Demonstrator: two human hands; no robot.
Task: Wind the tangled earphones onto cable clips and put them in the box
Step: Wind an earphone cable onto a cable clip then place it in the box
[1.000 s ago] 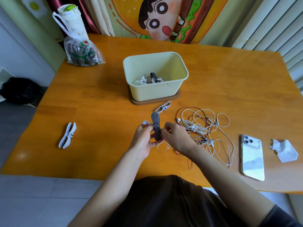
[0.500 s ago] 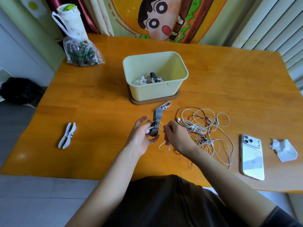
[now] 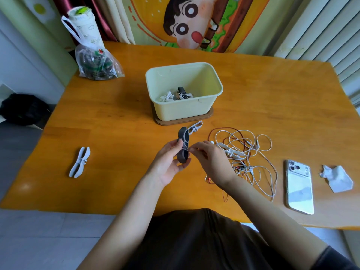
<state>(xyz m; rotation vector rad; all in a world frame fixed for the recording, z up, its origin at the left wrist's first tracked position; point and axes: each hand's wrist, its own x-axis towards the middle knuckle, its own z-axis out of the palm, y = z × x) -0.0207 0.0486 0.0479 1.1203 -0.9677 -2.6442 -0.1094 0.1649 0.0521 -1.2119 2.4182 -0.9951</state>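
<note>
My left hand (image 3: 169, 162) grips a dark grey cable clip (image 3: 183, 137) upright above the table, with white earphone cable wrapped around its middle. My right hand (image 3: 211, 160) pinches that white cable right beside the clip. A tangle of white and red earphones (image 3: 251, 152) lies on the table to the right, with a white clip (image 3: 230, 152) on it. Another white clip (image 3: 194, 127) lies by the pale yellow box (image 3: 196, 111), which holds wound earphones (image 3: 176, 95). A third white clip (image 3: 79, 162) lies far left.
A phone (image 3: 299, 187) lies face down at the right, with a crumpled tissue (image 3: 337, 178) beyond it. A plastic bag (image 3: 96, 64) and a paper cup (image 3: 85, 26) stand at the back left. The box sits on a brown coaster (image 3: 184, 119).
The dark clip has gone from tilted to upright in my left hand. My right hand has come up from the table and drawn the white cable against the clip's middle.
</note>
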